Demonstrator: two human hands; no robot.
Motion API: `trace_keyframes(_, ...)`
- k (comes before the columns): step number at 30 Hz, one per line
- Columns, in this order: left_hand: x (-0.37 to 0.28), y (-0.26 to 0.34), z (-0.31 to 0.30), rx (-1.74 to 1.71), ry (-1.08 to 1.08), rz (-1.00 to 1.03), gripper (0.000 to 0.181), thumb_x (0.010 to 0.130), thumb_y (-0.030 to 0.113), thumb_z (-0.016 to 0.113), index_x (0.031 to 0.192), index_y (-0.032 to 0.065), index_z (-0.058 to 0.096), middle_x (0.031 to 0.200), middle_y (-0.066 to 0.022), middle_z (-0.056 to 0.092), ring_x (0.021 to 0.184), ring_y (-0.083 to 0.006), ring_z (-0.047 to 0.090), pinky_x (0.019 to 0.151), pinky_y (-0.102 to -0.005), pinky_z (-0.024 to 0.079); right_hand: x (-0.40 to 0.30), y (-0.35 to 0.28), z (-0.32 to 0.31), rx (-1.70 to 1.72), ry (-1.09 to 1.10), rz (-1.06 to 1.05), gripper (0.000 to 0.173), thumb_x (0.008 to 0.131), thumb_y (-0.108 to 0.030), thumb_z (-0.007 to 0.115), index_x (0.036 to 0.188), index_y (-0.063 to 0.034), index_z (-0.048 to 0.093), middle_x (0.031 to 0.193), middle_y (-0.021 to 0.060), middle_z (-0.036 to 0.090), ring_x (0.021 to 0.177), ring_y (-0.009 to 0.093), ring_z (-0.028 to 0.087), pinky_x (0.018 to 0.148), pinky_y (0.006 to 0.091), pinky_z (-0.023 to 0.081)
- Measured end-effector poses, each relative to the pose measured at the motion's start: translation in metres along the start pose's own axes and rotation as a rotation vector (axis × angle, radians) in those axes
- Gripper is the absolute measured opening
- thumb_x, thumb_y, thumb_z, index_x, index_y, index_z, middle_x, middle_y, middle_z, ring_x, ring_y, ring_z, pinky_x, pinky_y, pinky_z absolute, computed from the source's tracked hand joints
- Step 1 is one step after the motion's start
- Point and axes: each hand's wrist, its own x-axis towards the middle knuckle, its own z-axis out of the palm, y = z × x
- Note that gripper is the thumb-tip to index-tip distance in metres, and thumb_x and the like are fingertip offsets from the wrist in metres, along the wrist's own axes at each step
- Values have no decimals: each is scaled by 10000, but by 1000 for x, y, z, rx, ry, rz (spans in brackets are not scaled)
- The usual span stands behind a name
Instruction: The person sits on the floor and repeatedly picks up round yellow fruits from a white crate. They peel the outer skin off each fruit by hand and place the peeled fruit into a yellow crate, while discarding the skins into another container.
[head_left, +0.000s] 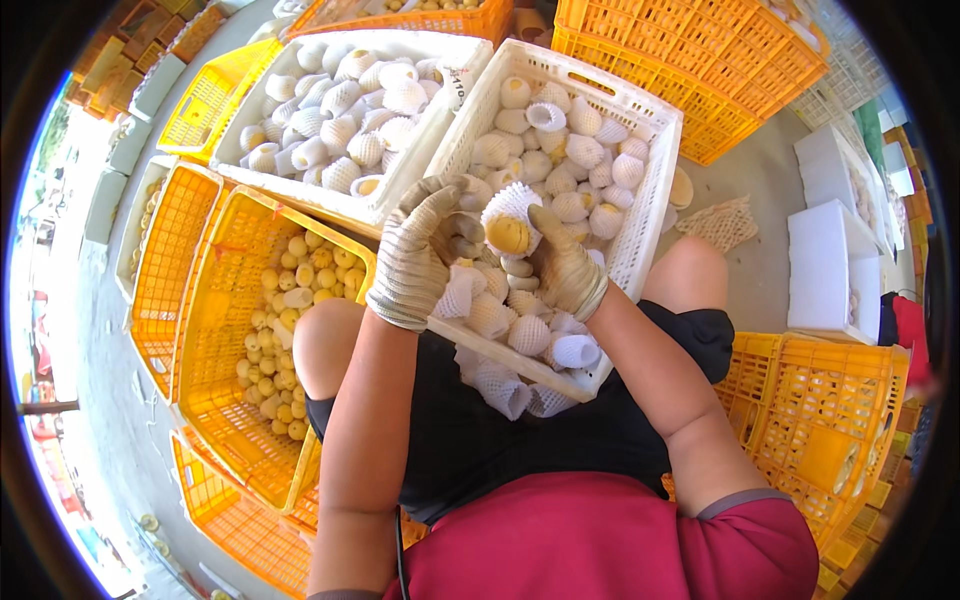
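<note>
My right hand, in a pale knit work glove, grips a yellow fruit wrapped in a white foam net sleeve. The fruit's bare end faces me. Just left of it is my left hand, gloved too, with its fingers curled; whether anything is pinched in them cannot be made out. Both hands are above a white plastic crate that rests tilted over my lap. Inside it lie many foam-sleeved fruits. Loose white foam sleeves hang at the crate's near edge.
Left of my knee stands a yellow plastic crate with bare yellow fruits. A white foam box ahead holds white foam sleeves. Stacked orange crates rise at the far right. White boxes stand to the right.
</note>
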Motion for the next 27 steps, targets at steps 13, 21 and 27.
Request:
trace_keyframes(13,-1,-17,15,1142,36,308,262,830,154,706,1045,18,644,848,-69,656,757,-129,596,722,-270,495,-3,3,-30,-377,107,27,616,842,-686,535,1084,-123,599,750,-29,506,502,52,326,442,207,236)
trace_keyframes(21,7,-37,3,1233,114,460,59,863,99,605,862,40,601,815,-142,638,686,-292,622,656,-361,506,-4,0,0,-523,209,-275,537,852,-468,683,1215,-89,573,626,-43,471,491,56,352,445,213,296)
trace_keyframes(27,2,-20,12,445,163,41,130,931,118,573,1003,21,621,735,0,566,595,-81,505,547,-234,452,-12,-9,-4,-446,125,-129,502,887,-406,649,1249,-72,547,616,-36,460,480,55,352,438,217,287)
